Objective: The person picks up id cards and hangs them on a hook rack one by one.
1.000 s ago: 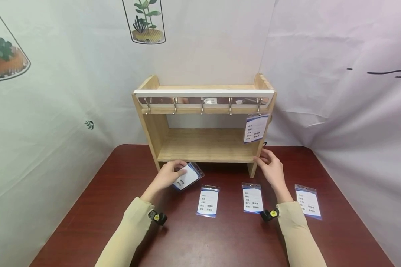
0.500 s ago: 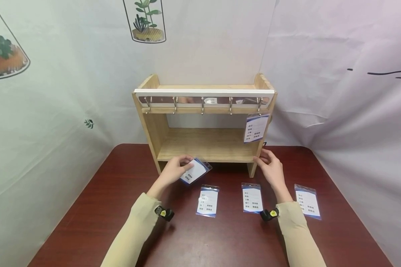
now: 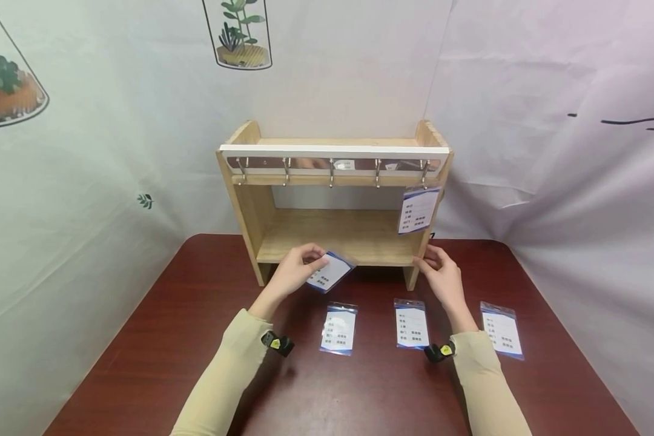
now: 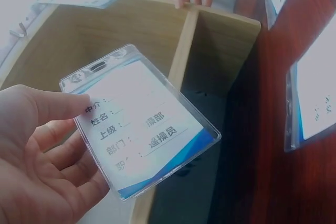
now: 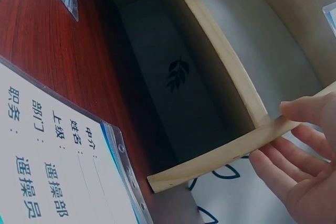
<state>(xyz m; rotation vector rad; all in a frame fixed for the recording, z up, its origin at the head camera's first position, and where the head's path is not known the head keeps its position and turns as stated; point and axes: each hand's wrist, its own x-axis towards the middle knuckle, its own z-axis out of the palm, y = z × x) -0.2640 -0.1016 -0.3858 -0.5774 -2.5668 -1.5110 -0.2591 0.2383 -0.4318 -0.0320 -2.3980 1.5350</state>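
My left hand [image 3: 296,272] pinches a clear-sleeved ID badge [image 4: 142,124] by one long edge, thumb on its printed face. The badge is tilted, raised off the table before the lower shelf of a wooden rack [image 3: 338,233]. With thumb and fingers my right hand [image 3: 440,270] grips the rack's right side panel [image 5: 220,158] near its lower front. A row of metal hooks [image 3: 331,173] runs along the white top rail. Another badge [image 3: 418,210] hangs at the rightmost hook. Three more badges lie face up: one at centre [image 3: 338,329], one farther right [image 3: 412,324], one beyond my right wrist [image 3: 502,330].
The rack stands at the back of a dark red table [image 3: 327,393]. White cloth with printed plants [image 3: 242,36] hangs behind and at both sides. Each wrist wears a black strap with a small camera [image 3: 278,343].
My left hand has moved right and slightly up with the badge, away from the rack's left foot toward its middle. The right hand stays on the side panel.
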